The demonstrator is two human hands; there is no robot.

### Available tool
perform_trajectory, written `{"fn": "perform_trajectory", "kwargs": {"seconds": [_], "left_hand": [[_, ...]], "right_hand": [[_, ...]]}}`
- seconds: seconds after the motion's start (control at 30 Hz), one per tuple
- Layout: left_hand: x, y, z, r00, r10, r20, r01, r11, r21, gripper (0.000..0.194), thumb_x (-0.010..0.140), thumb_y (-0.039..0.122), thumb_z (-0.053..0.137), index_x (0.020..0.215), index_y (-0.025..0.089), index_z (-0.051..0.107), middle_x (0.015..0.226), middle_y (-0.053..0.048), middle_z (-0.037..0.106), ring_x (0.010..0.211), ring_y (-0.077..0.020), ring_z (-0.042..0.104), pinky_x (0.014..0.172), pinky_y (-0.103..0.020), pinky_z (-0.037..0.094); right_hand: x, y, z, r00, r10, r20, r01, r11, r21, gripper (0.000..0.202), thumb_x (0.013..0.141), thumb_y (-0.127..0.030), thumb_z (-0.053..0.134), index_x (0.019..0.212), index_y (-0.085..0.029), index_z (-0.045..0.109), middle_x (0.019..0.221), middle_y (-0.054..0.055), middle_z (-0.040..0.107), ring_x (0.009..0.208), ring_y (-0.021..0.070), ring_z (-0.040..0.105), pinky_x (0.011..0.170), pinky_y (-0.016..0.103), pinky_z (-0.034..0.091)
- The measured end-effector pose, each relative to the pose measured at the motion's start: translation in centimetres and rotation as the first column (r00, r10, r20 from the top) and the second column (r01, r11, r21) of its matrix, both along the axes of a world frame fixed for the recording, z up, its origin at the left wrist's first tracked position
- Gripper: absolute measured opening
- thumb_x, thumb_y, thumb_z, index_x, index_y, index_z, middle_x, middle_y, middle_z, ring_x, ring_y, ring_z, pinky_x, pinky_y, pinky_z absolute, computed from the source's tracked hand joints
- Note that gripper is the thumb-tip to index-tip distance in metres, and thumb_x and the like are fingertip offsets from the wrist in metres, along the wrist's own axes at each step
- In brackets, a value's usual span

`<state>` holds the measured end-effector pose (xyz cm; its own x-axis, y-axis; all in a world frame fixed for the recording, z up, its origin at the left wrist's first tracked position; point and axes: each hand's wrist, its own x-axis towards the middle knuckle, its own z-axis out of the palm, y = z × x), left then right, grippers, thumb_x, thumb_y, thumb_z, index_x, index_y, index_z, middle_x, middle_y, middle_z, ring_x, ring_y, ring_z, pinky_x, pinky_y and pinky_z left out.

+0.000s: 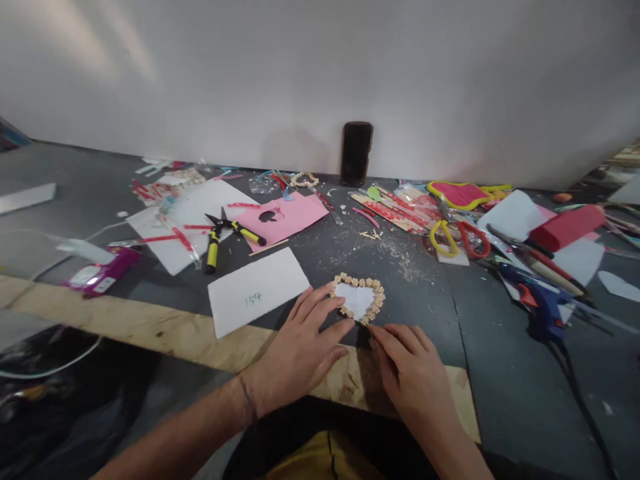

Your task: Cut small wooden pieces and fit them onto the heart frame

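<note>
A small paper heart [356,298] lies on the dark table, its white middle edged with pale beige bead-like pieces. My left hand [313,340] reaches in from the left with fingers stretched and spread, the fingertips at the heart's left and lower edge. At the lower tip, my right hand [413,367] has its thumb and fingers drawn together in a pinch. Whatever lies between those fingertips is too small to make out. Left of the heart is a white card [257,292] with "154" written on it.
Pliers [213,250] with yellow-black handles lie on paper beside a pink sheet [295,217]. A phone [356,153] leans against the wall. Scissors [457,239], a red roll [567,228] and a blue glue gun [537,300] with its cord are right; a purple device [103,270] is left.
</note>
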<state>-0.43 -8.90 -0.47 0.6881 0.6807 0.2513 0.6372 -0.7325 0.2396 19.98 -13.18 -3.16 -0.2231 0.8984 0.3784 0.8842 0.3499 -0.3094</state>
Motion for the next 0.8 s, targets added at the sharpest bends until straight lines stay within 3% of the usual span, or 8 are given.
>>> {"fn": "perform_trajectory", "kwargs": {"seconds": [0.2, 0.8], "left_hand": [[-0.1, -0.9, -2.1, 0.993, 0.063, 0.097, -0.071, 0.994, 0.079, 0.029, 0.089, 0.024, 0.053, 0.118, 0.021, 0.054, 0.132, -0.013, 0.041, 0.136, -0.0341, 0.021, 0.109, -0.058, 0.028], [0.3, -0.9, -2.5, 0.995, 0.086, 0.056, -0.092, 0.988, 0.123, 0.034, 0.090, 0.037, 0.050, 0.120, 0.022, 0.058, 0.133, -0.015, 0.042, 0.135, -0.0373, 0.023, 0.106, -0.060, 0.028]], "right_hand": [[0.0, 0.3, -0.2, 1.000, -0.003, -0.005, 0.003, 1.000, 0.001, 0.027, 0.091, -0.023, 0.046, 0.111, -0.020, 0.064, 0.092, 0.007, 0.064, 0.084, 0.0194, 0.053, 0.079, 0.036, 0.042], [0.0, 0.2, -0.5, 1.000, -0.016, 0.005, 0.016, 1.000, 0.004, 0.027, 0.091, -0.025, 0.046, 0.112, -0.022, 0.063, 0.094, 0.007, 0.063, 0.085, 0.0196, 0.054, 0.078, 0.037, 0.042]]}}
